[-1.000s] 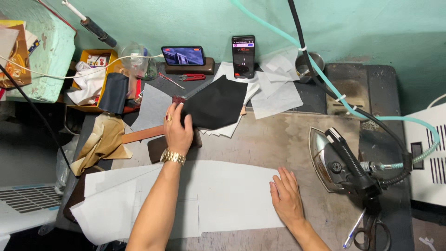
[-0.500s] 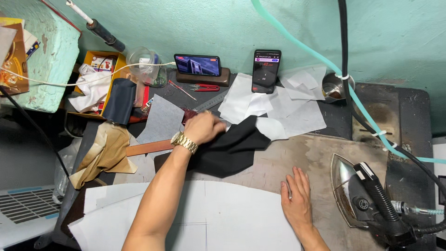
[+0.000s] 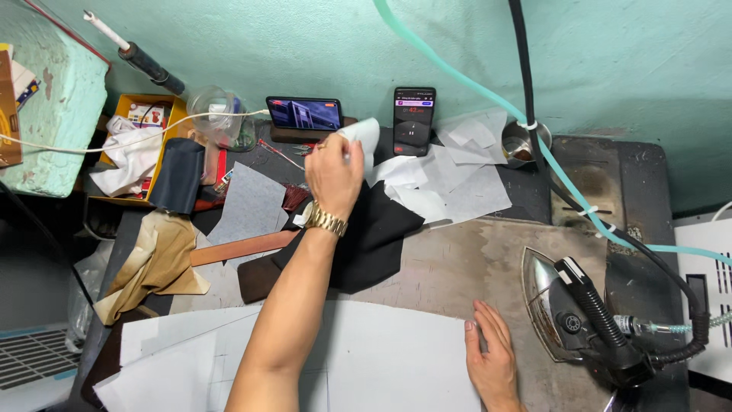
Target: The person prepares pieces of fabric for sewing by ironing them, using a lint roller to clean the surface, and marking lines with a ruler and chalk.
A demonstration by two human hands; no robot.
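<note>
Two bare hands over a stained worktable (image 3: 457, 252); left hand (image 3: 333, 172), gold watch (image 3: 326, 221) on its wrist, reaches far up the table and pinches a white fabric piece (image 3: 363, 137) between curled fingers and thumb, piece lifted and bent upward above the black cloth (image 3: 374, 236); black cloth lies flat under and just right of that forearm, touching the heap of white cut pieces (image 3: 450, 183) beyond it; right hand (image 3: 492, 358) rests flat near the bottom edge, fingers spread and extended, holding nothing, fingertips on the corner of a large white paper sheet (image 3: 381, 358); steam iron (image 3: 587, 320) sits on its side just right of that hand, apart from it, black hose running off it; two phones at the wall, one lying sideways (image 3: 303, 113), one upright (image 3: 413, 120), both screens lit; grey sheet (image 3: 248, 202) and brown strip (image 3: 240, 248) left of the forearm; tan cloth (image 3: 156, 263) bunched at the left edge; yellow box (image 3: 145, 145) with white rags at far left; small metal cup (image 3: 520, 145) beside the teal hose (image 3: 488, 95)
</note>
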